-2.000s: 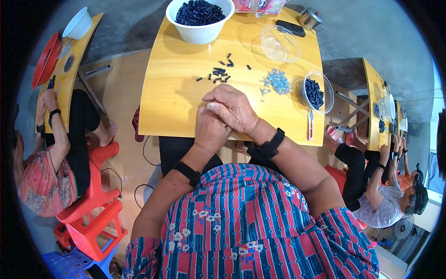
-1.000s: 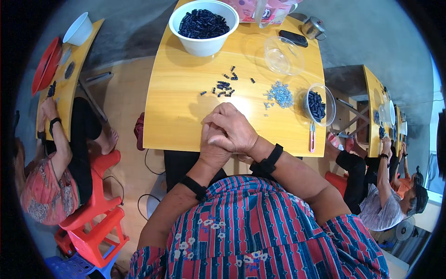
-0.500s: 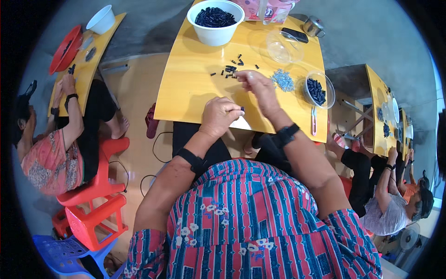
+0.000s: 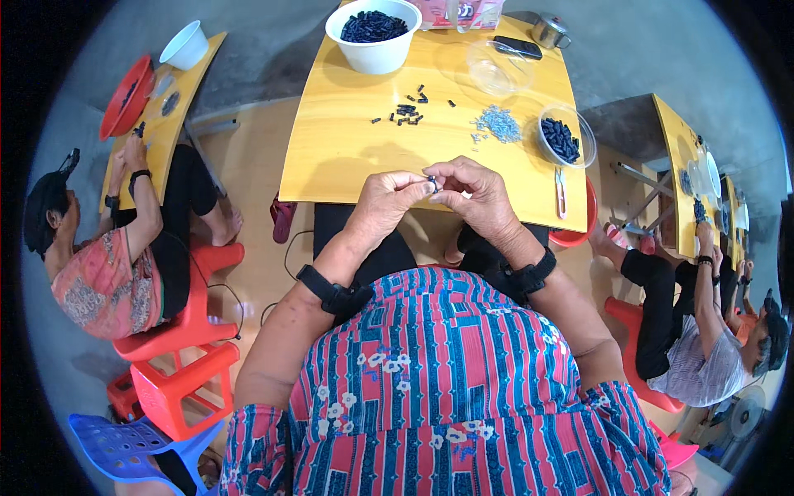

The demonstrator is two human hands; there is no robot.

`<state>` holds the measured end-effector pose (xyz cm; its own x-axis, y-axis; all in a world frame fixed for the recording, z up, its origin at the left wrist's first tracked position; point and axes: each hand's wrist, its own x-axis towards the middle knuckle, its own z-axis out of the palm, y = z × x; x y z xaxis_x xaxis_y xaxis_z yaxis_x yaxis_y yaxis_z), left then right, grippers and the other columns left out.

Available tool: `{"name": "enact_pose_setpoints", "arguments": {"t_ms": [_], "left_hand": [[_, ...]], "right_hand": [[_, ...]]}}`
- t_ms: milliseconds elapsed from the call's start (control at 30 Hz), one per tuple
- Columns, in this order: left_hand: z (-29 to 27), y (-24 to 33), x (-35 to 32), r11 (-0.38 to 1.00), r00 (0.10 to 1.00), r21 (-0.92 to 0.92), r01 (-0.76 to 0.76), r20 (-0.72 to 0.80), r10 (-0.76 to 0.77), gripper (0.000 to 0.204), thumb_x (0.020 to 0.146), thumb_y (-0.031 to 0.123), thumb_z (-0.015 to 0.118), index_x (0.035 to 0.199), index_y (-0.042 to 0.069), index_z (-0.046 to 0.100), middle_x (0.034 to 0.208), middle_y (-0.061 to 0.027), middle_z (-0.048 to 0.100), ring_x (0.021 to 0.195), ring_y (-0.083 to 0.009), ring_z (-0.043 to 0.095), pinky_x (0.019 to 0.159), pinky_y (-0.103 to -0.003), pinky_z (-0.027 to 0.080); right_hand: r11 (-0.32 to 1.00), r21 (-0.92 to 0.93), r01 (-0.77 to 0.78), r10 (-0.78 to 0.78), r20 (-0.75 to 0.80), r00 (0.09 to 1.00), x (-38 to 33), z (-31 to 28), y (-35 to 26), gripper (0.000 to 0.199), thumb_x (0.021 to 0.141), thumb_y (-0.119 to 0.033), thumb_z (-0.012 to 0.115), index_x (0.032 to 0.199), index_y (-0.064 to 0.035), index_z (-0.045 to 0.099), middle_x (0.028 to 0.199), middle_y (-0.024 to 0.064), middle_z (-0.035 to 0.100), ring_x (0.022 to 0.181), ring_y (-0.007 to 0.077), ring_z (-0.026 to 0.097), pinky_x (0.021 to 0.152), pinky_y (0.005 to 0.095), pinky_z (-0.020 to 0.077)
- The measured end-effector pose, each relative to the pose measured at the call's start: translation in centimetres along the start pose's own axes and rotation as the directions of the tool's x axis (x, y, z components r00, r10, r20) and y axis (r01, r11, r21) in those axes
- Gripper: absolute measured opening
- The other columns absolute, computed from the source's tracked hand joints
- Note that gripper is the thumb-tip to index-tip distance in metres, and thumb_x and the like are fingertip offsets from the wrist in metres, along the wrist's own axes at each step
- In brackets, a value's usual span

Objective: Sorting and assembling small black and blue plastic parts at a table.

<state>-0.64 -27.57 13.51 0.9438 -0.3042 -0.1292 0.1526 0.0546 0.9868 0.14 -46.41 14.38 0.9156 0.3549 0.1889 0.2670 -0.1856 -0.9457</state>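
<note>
A small black cylindrical piece (image 4: 432,183) is pinched between the thumb and forefinger of my left hand (image 4: 387,197), just above the table's front edge. My right hand (image 4: 475,192) meets it from the other side, its thumb and forefinger closed around the same spot. Whether a second part sits in those right fingertips is hidden. Beyond my hands, several loose black pieces (image 4: 407,109) lie scattered on the yellow table (image 4: 331,157). A pile of small clear bluish parts (image 4: 499,124) is to their right. Black pieces also fill a clear round tub (image 4: 589,149) at the right edge.
A white bowl (image 4: 374,58) of black pieces stands at the back left. Behind the pile are a clear lid (image 4: 496,73), a phone (image 4: 518,48) and a metal cup (image 4: 549,33). Pink-handled tweezers (image 4: 562,198) lie front right. Other people (image 4: 116,281) sit at tables both sides.
My right hand has come back from near the scattered black pieces to my left hand, and its fingertips have closed at the held piece. My left hand stays closed on it.
</note>
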Motion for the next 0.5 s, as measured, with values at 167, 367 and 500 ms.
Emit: {"name": "enact_pose_setpoints", "arguments": {"t_ms": [167,367,500], "left_hand": [[0.9,0.5,0.1,0.992,0.995,0.106,0.075,-0.074,-0.068,0.025,0.094,0.016,0.06,0.105,-0.005,0.069,0.097,-0.0043,0.069,0.088,-0.0089,0.06,0.083,-0.024,0.047],[-1.8,-1.7,0.1,0.927,0.983,0.355,-0.118,-0.092,0.16,0.02,0.091,0.008,0.061,0.105,-0.002,0.07,0.099,-0.0095,0.07,0.092,-0.0137,0.064,0.079,-0.027,0.05],[-2.9,-1.8,1.9,0.715,0.943,0.662,-0.225,-0.036,0.33,0.016,0.083,0.007,0.066,0.097,0.003,0.072,0.089,-0.0106,0.068,0.082,-0.0198,0.064,0.074,-0.029,0.05]], "right_hand": [[0.99,-0.101,0.103,-0.114,-0.106,0.988,-0.3,-1.2,0.2,0.029,0.077,-0.004,0.075,0.105,-0.006,0.068,0.079,0.0041,0.058,0.068,0.0116,0.056,0.063,0.0253,0.0461],[0.859,-0.512,0.018,-0.296,-0.469,0.832,-0.2,-9.1,1.2,0.027,0.076,-0.003,0.074,0.102,-0.0041,0.067,0.085,0.0087,0.066,0.074,0.0207,0.063,0.07,0.0302,0.0508],[0.613,-0.756,-0.231,-0.289,-0.486,0.825,-1.4,-16.2,1.9,0.028,0.078,-0.015,0.071,0.105,-0.0072,0.068,0.089,0.0132,0.066,0.085,0.03,0.065,0.075,0.0383,0.0513]]}}
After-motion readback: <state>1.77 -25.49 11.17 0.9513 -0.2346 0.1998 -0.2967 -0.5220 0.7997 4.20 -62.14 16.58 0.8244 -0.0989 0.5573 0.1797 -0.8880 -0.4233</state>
